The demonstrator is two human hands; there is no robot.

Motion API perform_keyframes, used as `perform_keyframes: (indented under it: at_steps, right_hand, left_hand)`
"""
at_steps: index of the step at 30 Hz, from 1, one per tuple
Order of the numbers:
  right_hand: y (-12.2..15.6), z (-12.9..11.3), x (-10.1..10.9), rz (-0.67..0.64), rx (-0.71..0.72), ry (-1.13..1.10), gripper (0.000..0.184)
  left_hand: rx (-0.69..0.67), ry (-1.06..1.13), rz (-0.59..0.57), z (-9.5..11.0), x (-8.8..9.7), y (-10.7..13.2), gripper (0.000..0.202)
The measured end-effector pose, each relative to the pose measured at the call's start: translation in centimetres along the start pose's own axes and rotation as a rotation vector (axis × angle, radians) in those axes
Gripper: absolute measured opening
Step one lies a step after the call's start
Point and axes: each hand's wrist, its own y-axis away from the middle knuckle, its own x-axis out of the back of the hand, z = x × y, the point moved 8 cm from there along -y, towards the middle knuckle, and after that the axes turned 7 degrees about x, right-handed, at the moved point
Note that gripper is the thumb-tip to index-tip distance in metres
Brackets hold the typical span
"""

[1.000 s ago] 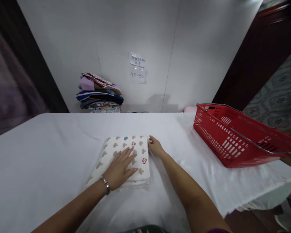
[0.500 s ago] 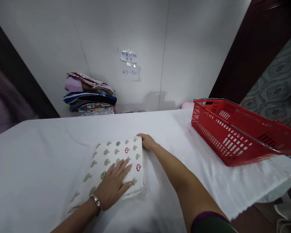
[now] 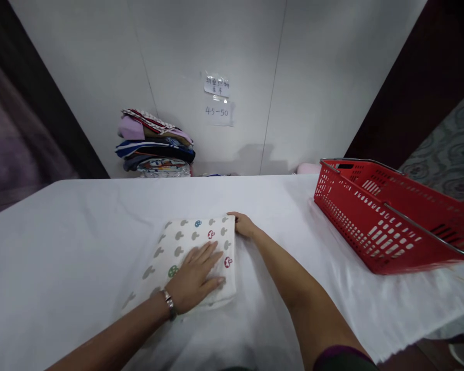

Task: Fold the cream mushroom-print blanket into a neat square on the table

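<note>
A white cloth [image 3: 181, 239], folded into a flat pad and printed with grey, red, green and blue mushrooms, lies before me. Its near left part is hidden by my left arm. My left hand [image 3: 195, 278], with a metal bracelet at the wrist, rests palm down on the cloth with its fingers stretched out. At the far right corner of the cloth is my right hand [image 3: 244, 224]. Its fingers are closed on that corner, and the thumb is mostly hidden.
A white sheet covers the table [image 3: 81, 247]. The red plastic basket [image 3: 371, 221] with metal handles stands on the right. Beyond the far edge, a stack of folded fabrics [image 3: 156, 144] sits by the wall, below paper labels [image 3: 218, 111]. Something pink [image 3: 308, 168] shows behind the table.
The view has turned slightly left, so everything sits further right in it. My left hand has slid a little forward over the cloth. My right hand stays at the corner.
</note>
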Motion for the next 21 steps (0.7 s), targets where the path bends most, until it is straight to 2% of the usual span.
perform_keyframes:
  at_steps: [2,6,10,17,21]
  right_hand:
    - [0.0,-0.3,0.1,0.011,-0.001,0.017,0.046]
    - [-0.5,-0.6,0.3,0.045,-0.019,0.070,0.029]
    - [-1.0,-0.6,0.3,0.041,-0.026,0.106,0.018]
    - [-0.8,-1.4,0.7,0.012,-0.031,0.117,0.022]
    - [-0.3,-2.6,2.0,-0.021,-0.040,0.090,0.028]
  left_hand:
    - [-0.043,0.017,0.016,1.3,0.1,-0.8,0.063]
    - [-0.147,0.010,-0.007,3.1,-1.7,-1.4,0.062]
    - [-0.152,-0.002,0.001,3.0,-2.5,-1.1,0.059]
    - [-0.135,-0.002,-0.009,3.0,-2.4,-0.9,0.061]
    - [-0.125,0.019,-0.044,3.0,-2.3,-0.9,0.064]
